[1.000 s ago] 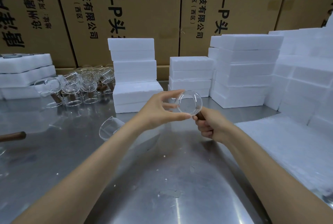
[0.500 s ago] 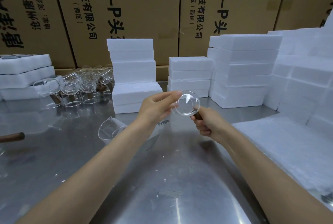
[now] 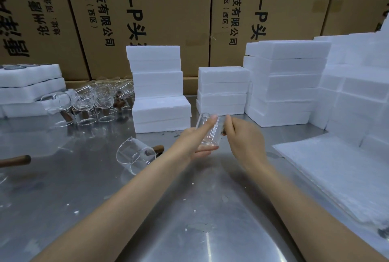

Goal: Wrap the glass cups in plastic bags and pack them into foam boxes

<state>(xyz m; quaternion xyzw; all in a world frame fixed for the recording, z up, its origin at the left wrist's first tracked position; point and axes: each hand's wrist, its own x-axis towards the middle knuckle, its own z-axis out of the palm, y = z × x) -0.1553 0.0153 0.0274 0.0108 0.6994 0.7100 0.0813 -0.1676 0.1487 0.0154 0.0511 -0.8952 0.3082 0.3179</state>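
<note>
Clear cylindrical glass cup (image 3: 210, 130) gripped between both hands, steel table (image 3: 126, 209)

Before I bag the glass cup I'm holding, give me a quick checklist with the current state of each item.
1. Cup secured: ok. The glass cup is held between the left hand and right hand, above the steel table.
2. Plastic bag ready: cannot tell. No bag is clearly visible in either hand.
3. Cup intact: cannot tell. It is blurred.
4. Open foam box within reach: cannot tell. The foam boxes just behind look closed and stacked.
5. Nearby hazard: not ok. Another lying glass cup rests beside the left forearm.
</note>
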